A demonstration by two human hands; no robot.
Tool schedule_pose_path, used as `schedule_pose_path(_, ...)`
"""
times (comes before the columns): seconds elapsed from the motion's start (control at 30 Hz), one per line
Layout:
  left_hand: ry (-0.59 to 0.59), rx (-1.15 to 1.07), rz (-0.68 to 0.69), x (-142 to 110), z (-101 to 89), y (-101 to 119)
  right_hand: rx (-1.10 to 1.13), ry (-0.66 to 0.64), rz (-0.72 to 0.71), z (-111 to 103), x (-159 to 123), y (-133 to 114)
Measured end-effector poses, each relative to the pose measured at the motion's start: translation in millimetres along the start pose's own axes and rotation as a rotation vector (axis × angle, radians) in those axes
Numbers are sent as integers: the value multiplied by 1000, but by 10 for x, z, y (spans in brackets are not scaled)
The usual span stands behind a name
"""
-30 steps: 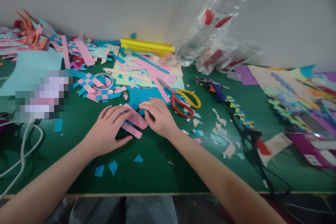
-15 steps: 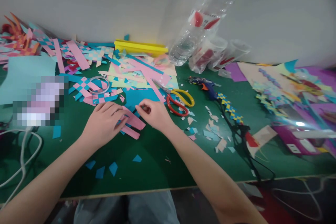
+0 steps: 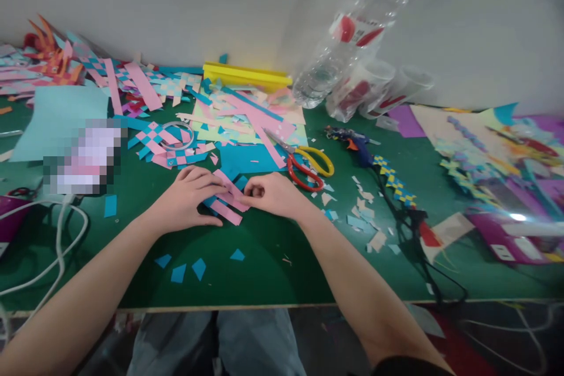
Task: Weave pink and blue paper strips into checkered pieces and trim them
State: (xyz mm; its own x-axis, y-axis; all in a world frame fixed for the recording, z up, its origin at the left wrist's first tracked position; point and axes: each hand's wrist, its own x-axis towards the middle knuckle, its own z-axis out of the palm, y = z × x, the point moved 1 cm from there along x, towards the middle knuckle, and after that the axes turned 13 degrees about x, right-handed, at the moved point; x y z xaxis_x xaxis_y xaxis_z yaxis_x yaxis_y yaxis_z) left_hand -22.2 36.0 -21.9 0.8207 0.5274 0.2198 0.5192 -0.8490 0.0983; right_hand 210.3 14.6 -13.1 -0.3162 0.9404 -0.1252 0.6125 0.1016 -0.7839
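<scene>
1. Light: dim, soft, greyish; direction cannot be told. Wall (image 3: 176, 6) dull, darkest toward the view's upper right corner.
2. Worktop (image 3: 264, 282): deep and dark between the forearms (image 3: 352, 270); faint sheen toward its right end. Heavy shade below its front edge, detail poor.
3. Glare: small white spot (image 3: 517, 217) near the worktop's right end; bright streaks on the bottle (image 3: 352, 29) at its back edge.
4. Focus: left hand (image 3: 189, 200), right hand (image 3: 275, 194), pink strips (image 3: 230, 213) readable, slightly soft. Right-end papers (image 3: 546, 126) smeared.
5. Distortion: wide-angle; bottle leans, stretched.
6. Mosaic patch (image 3: 83, 158) near worktop's left edge: coarse pixel blocks.
</scene>
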Motion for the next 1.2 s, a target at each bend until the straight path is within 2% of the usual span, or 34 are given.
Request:
schedule_pose_path(0.13,-19,-15,0,-10,34,-16,35,-55,30,-32,-2,19)
schedule_pose_path(0.43,-90,-128,44,-7,3,30,18,-122,-55,-68,-3,75)
schedule_pose_path(0.57,-43,-122,64,-11,-24,41,-13,-101,-85,-73,-5,73)
schedule_pose_path(0.67,27,-66,30,-20,-45,40,-40,-126,-131,-74,-5,76)
schedule_pose_path(0.73,61,18,-41,-28,-52,33,-63,-53,-168,-67,0,87)
schedule_pose_path(0.83,88,156,-168,-43,-48,13,-49,217,-281,-38,11,112)
schedule_pose_path(0.9,76,207,-240,-51,-41,-5,-38,314,-398,4,19,128)
schedule_pose_path(1.0,20,213,-293,-58,-34,-27,-99,300,-572,84,41,147)
schedule_pose_path(1.07,-8,196,-287,-59,-28,-31,-166,269,-638,136,66,166)
schedule_pose_path(1.2,-17,165,-274,-61,7,-34,-219,255,-638,212,135,226)
